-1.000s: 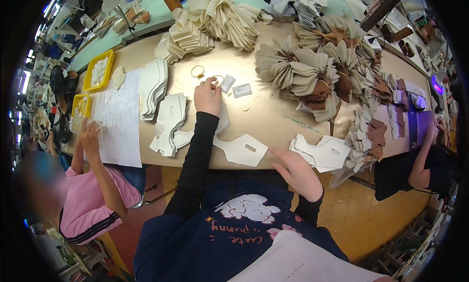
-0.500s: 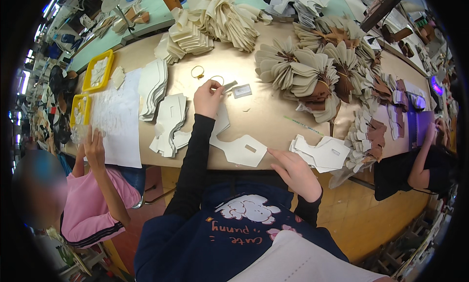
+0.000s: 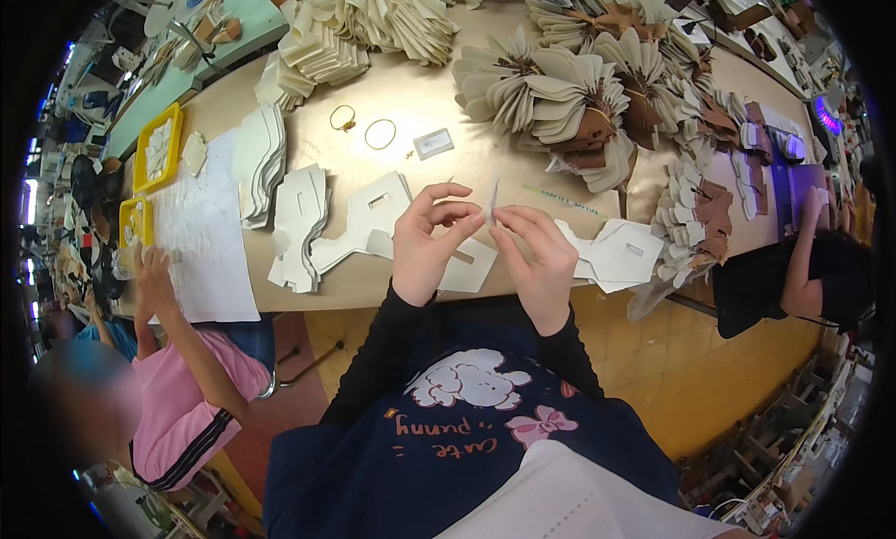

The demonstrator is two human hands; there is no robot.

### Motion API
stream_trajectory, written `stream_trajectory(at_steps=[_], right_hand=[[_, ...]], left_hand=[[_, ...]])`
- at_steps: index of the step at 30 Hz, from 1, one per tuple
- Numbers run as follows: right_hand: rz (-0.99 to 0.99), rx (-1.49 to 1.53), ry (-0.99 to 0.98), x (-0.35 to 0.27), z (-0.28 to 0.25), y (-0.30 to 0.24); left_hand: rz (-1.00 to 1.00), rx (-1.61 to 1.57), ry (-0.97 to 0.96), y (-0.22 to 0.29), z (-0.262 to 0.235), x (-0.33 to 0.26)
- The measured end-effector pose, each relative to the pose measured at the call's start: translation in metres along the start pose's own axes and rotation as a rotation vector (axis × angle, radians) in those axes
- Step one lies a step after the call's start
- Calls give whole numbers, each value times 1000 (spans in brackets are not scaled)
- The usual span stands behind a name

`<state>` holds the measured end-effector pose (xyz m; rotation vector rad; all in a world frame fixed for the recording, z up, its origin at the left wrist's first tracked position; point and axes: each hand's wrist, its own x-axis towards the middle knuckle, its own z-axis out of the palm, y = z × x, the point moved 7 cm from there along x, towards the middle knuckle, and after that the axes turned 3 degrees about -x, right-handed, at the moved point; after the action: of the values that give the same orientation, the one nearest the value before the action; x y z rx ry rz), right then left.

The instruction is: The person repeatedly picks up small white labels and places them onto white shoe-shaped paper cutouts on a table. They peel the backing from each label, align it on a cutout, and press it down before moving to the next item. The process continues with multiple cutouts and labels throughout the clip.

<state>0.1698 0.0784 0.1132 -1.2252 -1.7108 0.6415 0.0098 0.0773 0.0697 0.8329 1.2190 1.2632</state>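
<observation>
Above the table's near part, my left hand (image 3: 431, 245) and my right hand (image 3: 539, 256) meet, fingertips pinched together on a small thin grey-white strip (image 3: 494, 198). The strip stands nearly edge-on, so its face hardly shows. Beneath my hands lies a flat white cut piece with a slot (image 3: 469, 266), partly covered by them. Left of my left hand is another white slotted piece (image 3: 378, 201), beside a stack of such pieces (image 3: 303, 224). To the right of my right hand rests a smaller pile of white slotted pieces (image 3: 618, 255).
Beyond my hands lie a small grey-white rectangular block (image 3: 433, 144), two rubber bands (image 3: 380, 134) and a green-tinted thin stick (image 3: 563, 200). Fanned bundles of cream and brown pieces (image 3: 583, 110) fill the far right. At left, a person in pink (image 3: 191, 376) works near yellow trays (image 3: 158, 149).
My left hand has brought the strip nearer from beside the small block. My right hand has left the slotted piece on the table and risen to pinch the strip too.
</observation>
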Motion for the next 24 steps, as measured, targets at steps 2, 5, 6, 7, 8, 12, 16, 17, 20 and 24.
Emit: stream_trajectory(at_steps=[2,5,6,7,8,12,16,17,20,24], right_hand=[[24,8,-1,-2,1,3],[28,-8,22,-5,0,4],[15,-17,33,-6,0,4],[0,-27,44,-6,-1,4],[-25,-52,46,-6,-1,3],[-104,-125,58,-5,-2,3],[-115,-173,80,-6,0,6],[-107,-173,81,-6,1,7],[-52,-145,71,-5,2,12],[76,30,23,-5,-2,18]], left_hand=[[16,99,5,1,2,-4],[6,99,9,2,5,-8],[-9,108,9,1,6,-9],[-23,117,8,1,6,-10],[-36,126,8,1,7,-11],[44,255,20,6,9,-13],[105,300,9,5,13,-15],[93,289,6,3,13,-15],[94,243,12,-1,14,-14],[145,249,13,-2,14,-12]])
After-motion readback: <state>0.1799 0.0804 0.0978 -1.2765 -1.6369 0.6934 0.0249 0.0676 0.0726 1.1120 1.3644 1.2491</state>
